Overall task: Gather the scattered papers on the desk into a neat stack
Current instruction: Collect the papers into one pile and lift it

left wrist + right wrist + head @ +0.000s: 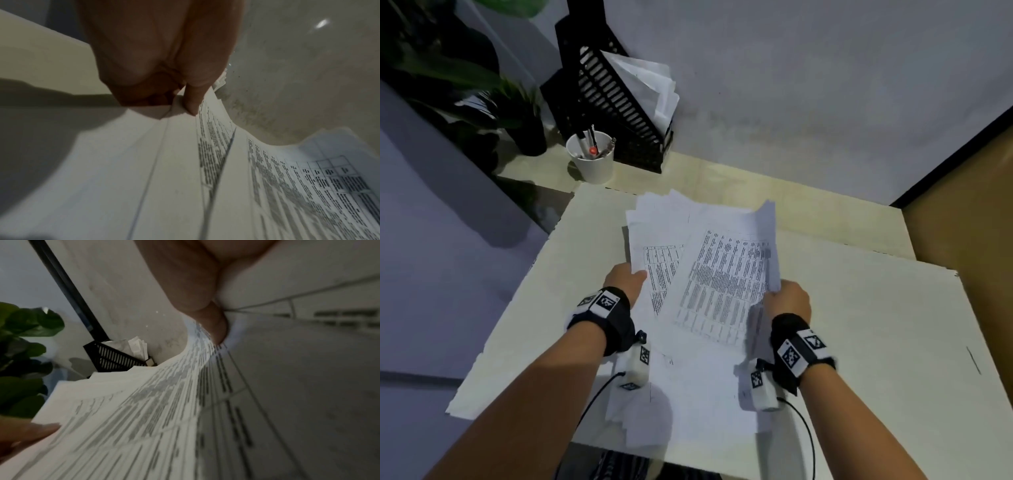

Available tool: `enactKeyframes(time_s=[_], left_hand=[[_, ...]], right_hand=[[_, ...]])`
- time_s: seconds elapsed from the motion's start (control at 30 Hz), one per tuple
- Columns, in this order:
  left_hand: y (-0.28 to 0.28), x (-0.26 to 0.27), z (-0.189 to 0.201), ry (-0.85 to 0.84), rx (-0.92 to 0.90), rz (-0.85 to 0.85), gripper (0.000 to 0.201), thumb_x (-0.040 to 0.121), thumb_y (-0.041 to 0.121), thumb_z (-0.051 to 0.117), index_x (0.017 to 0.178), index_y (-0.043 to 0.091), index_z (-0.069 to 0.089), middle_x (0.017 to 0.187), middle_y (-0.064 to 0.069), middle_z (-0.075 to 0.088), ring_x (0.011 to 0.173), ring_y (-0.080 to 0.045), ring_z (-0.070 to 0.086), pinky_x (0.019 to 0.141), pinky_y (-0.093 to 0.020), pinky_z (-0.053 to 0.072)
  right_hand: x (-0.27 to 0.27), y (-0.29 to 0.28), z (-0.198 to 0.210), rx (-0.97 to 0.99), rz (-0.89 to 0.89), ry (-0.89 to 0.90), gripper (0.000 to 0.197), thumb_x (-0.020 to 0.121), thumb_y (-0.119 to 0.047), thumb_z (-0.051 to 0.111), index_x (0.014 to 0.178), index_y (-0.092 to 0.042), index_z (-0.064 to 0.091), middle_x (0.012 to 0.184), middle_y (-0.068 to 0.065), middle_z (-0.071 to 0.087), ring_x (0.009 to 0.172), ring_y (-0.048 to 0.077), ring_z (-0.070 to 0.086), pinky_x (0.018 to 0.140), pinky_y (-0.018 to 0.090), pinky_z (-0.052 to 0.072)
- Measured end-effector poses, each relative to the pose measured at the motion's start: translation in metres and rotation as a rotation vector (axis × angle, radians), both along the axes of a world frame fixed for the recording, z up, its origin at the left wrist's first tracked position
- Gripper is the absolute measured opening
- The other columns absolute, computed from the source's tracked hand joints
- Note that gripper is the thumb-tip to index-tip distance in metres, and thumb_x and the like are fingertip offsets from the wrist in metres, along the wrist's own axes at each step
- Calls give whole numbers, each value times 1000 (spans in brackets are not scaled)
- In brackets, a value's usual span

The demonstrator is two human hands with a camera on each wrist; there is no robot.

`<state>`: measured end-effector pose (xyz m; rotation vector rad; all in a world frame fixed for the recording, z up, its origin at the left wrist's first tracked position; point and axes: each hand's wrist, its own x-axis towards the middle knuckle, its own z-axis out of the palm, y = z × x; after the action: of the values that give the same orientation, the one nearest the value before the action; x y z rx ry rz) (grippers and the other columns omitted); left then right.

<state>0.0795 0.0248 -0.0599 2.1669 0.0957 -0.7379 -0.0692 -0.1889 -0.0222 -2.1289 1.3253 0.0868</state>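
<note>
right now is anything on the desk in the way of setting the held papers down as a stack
Nothing visible is. The left hand and right hand grip the bundle of printed white papers above the pale desk. The white pen cup and black slatted file holder stand at the far left corner.

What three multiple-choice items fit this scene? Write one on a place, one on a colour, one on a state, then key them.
1. Where does the pen cup stand?
A. beside the file rack
B. on the papers
C. at the desk's near edge

2. What colour is the file rack?
A. white
B. black
C. red

3. How are the papers held?
A. lying untouched
B. by one hand only
C. gripped by both hands

Key: 1 A, the cup sits beside the rack at the far left of the desk. 2 B, its slatted wall is black. 3 C, the left hand and right hand each grip a side edge.
</note>
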Motion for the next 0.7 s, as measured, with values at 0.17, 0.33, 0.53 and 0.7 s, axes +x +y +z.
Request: enactKeyframes(time_s=[0.17,0.33,0.53,0.7], left_hand=[[-3,0,2,-59,89,32,46,94,35,52,58,10,36,61,-5,40,67,-24,43,57,-28,27],[-16,-1,8,37,96,111,62,91,61,37,60,8,39,65,-8,44,56,-22,39,55,-29,28],[-15,-8,13,197,-29,122,82,82,43,66,144,0,33,147,-17,42,131,-33,46,103,-36,38],[-16,-8,12,151,-50,77,48,83,4,66,128,-2,51,132,-16,57,120,-33,55,99,-32,43]], right_hand=[[0,-31,12,37,139,38,22,85,-8,61,105,0,66,102,21,68,79,25,56,70,27,44],[-1,-12,-3,118,130,-6,80,78,-28,74,143,-9,31,143,15,45,127,32,47,101,40,42],[-1,15,-27,119,161,28,98,89,-55,49,150,-2,-6,161,11,-1,149,24,-1,121,43,3],[-5,42,-37,247,288,-107,99,89,-52,51,150,-7,-13,160,6,-11,148,19,-11,119,38,-10]])
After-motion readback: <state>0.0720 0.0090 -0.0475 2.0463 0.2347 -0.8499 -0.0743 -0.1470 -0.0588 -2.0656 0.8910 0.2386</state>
